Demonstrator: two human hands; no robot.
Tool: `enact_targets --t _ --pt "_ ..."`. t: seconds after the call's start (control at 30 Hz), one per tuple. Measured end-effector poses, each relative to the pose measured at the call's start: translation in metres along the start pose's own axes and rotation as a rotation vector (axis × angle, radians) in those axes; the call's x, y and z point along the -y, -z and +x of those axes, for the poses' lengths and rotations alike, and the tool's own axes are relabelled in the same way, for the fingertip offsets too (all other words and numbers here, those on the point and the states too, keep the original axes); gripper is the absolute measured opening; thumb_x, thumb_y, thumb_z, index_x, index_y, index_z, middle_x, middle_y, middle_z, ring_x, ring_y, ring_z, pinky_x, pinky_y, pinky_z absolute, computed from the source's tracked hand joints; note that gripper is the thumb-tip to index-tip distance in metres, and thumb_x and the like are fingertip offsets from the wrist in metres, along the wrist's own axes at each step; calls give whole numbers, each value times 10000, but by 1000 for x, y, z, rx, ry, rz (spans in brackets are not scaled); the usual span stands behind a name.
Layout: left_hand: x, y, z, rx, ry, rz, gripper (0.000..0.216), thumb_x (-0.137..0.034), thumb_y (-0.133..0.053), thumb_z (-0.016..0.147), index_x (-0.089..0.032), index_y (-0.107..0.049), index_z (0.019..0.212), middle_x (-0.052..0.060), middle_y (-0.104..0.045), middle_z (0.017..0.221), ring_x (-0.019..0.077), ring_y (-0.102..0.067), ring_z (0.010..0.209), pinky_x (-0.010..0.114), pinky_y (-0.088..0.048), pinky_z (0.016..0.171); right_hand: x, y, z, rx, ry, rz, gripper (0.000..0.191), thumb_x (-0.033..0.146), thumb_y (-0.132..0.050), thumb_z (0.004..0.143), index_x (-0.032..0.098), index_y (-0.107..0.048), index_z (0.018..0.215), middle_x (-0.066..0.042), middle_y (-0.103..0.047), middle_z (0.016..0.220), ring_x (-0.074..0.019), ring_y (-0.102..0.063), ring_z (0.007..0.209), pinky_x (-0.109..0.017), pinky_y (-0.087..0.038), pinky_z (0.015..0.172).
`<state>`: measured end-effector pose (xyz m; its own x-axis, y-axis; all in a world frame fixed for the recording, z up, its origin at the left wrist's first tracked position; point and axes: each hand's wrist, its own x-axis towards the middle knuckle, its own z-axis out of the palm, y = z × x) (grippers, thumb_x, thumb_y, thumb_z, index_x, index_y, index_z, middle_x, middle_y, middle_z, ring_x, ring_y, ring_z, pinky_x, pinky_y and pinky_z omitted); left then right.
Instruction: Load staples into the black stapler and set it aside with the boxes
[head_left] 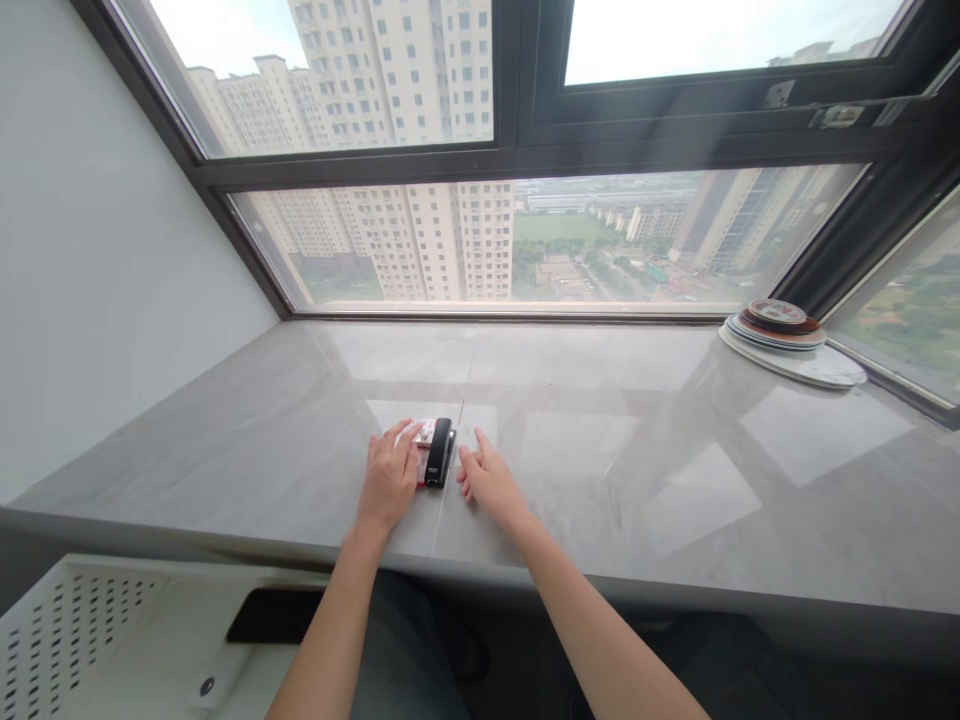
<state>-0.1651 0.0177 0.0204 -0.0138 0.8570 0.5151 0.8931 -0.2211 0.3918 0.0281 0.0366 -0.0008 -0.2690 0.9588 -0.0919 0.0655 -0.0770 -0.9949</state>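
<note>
A black stapler [438,455] lies lengthwise away from me on the grey stone sill. Directly left of it is a small red-and-white pack [422,466], partly covered by my fingers. My left hand [389,474] is curved over the left side of this pack, its thumb and fingers against it. Just right of the stapler, my right hand [489,482] is low over the sill, apart from the stapler. Its index finger points forward, the thumb stands off from it, and the other fingers curl loosely. Nothing shows in that hand.
The grey sill [585,500] runs beneath a dark-framed window [517,170]. A stack of round plates or mats [795,345] stands at the far right corner. Below the sill's front edge, a white perforated surface [150,620] carries a dark flat object [274,614]. A white wall [112,250] bounds the left.
</note>
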Motion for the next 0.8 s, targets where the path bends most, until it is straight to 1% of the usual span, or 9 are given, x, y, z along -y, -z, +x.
enact_targets --t 0.03,0.1,0.17,0.27,0.33,0.4,0.5,0.63,0.8 --pt "-7 4 -2 -46 13 -16 400 -247 -302 1073 -260 -558 1380 63 -542 1457 257 -477 1370 540 -270 1228 -2 13 -5 -72 14 0 751 531 -434 1014 198 -170 1634 -26 -658 846 -158 -593 596 -282 -511 539" --pt "-28 8 -10 -128 35 -73 376 -261 -318 1073 -253 -574 1347 62 -570 1417 256 -507 1335 501 -335 1201 -6 47 -19 -228 79 -73 692 490 -436 1006 183 -276 1605 -61 -665 949 -170 -633 699 -293 -547 609" --pt "-56 3 -19 -110 14 -144 373 -274 -319 1074 -256 -575 1344 69 -601 1371 256 -541 1298 474 -402 1154 -9 88 -36 -364 152 -225 623 444 -420 1003 171 -371 1561 -94 -674 1066 -197 -670 855 -329 -570 750" --pt "-100 -22 -32 175 -150 -194 416 -324 -346 1072 -301 -503 1456 60 -581 1425 264 -528 1334 482 -414 1148 -15 141 -63 -433 205 -557 565 395 -368 1008 199 -448 1532 -128 -642 1309 -258 -613 1201 -419 -515 992" --pt "-120 -43 -39 297 -215 -164 475 -390 -407 1057 -335 -420 1529 37 -477 1549 288 -416 1446 526 -349 1198 -20 161 -81 -380 221 -835 571 399 -365 1009 232 -449 1549 -101 -547 1492 -287 -420 1439 -468 -385 1156" --pt "-128 -61 -43 317 -208 -118 540 -453 -449 1040 -362 -356 1565 12 -367 1629 311 -279 1526 578 -261 1237 -25 167 -94 -313 201 -1083 591 421 -353 1019 274 -390 1590 -37 -414 1619 -298 -213 1551 -511 -234 1242" --pt "-127 -74 -47 312 -187 -83 576 -495 -445 1037 -383 -308 1585 -4 -300 1662 305 -199 1556 605 -195 1256 -32 159 -106 -306 147 -1288 592 425 -282 1047 329 -281 1631 31 -250 1691 -314 -111 1578 -584 -101 1255" --pt "-122 -72 -47 321 -201 -76 576 -504 -432 1042 -374 -307 1588 -3 -291 1666 297 -204 1556 602 -195 1260 -32 149 -109 -334 129 -1343 604 451 -257 1053 321 -240 1643 26 -204 1700 -324 -102 1579 -606 -79 1246" --pt "-122 -70 -47 329 -215 -66 563 -496 -432 1044 -369 -327 1582 -1 -295 1664 294 -206 1556 592 -210 1258 -30 152 -109 -330 129 -1339 611 470 -262 1050 320 -244 1642 22 -207 1699 -327 -114 1578 -605 -96 1244"
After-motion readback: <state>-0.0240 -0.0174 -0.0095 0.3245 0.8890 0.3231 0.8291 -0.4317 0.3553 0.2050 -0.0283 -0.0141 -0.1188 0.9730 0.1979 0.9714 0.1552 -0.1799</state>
